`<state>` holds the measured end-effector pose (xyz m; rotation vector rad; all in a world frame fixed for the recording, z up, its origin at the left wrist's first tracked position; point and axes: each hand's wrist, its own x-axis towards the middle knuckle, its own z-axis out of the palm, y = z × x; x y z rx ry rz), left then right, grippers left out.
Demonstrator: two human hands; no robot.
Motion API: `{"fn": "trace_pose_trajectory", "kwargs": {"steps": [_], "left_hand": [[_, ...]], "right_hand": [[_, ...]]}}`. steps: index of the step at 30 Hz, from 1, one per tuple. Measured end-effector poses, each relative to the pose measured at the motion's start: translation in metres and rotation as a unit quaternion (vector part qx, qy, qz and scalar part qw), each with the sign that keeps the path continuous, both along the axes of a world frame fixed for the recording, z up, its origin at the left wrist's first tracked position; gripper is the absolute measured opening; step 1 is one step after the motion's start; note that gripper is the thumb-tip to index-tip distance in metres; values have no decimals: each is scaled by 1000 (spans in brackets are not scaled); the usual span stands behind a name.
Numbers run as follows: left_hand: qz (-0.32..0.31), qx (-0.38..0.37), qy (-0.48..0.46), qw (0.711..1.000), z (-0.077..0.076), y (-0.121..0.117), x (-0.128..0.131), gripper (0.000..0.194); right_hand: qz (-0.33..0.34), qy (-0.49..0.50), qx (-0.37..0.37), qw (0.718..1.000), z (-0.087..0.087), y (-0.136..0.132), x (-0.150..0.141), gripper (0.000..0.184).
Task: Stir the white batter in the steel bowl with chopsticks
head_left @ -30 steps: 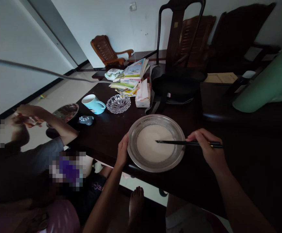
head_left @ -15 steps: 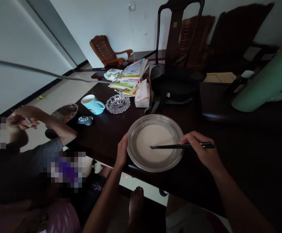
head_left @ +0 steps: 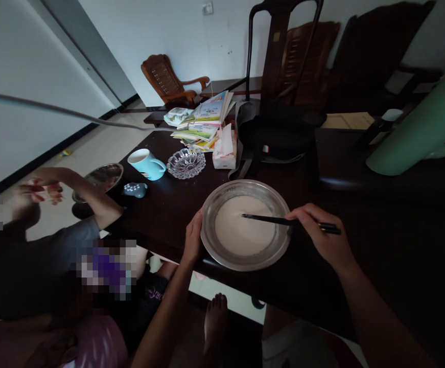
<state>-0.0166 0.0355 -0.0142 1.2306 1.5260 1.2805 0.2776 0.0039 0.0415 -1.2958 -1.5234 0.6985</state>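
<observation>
A round metal bowl (head_left: pixel 246 265) stands near the front edge of the dark table, with a pale, milky batter (head_left: pixel 241 235) in it. My left hand (head_left: pixel 193 239) grips the bowl's left side, its fingers partly hidden against the outer wall. In my right hand (head_left: pixel 325 235), closed at the bowl's right rim, is a pair of black chopsticks (head_left: pixel 272 220) with gold bands. Their tips dip into the batter near the middle of the bowl.
Behind the bowl are a glass dish (head_left: pixel 186 163), a light blue mug (head_left: pixel 145 164), a tissue box (head_left: pixel 225 153), booklets (head_left: pixel 203 120) and a black bag (head_left: pixel 276 138). At left, a person (head_left: pixel 103 204) sits by another metal bowl (head_left: pixel 109 176). A green cylinder (head_left: pixel 410 138) stands right.
The chopstick tips have moved slightly away from me and to the right in the batter. My right hand has shifted a little; my left hand stays on the bowl.
</observation>
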Motion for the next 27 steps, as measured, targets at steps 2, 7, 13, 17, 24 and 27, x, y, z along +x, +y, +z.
{"fn": "trace_pose_trajectory", "kwargs": {"steps": [2, 7, 13, 17, 24, 27], "left_hand": [[-7, -1, -2, 1000, -1, 0, -1, 52], [-5, 4, -2, 1000, -2, 0, 0, 51], [-9, 3, -1, 1000, 0, -1, 1, 51], [-4, 1, 6, 1000, -1, 0, 1, 50], [-7, 1, 2, 1000, 1, 0, 1, 50], [-5, 4, 9, 1000, 2, 0, 2, 48]], "right_hand": [[-39, 35, 2, 999, -2, 0, 2, 28], [44, 19, -18, 999, -3, 0, 1, 25], [-37, 28, 15, 999, -2, 0, 3, 27], [38, 4, 4, 999, 0, 0, 2, 24], [-11, 34, 0, 999, 0, 0, 1, 27], [48, 6, -14, 999, 1, 0, -1, 24]]}}
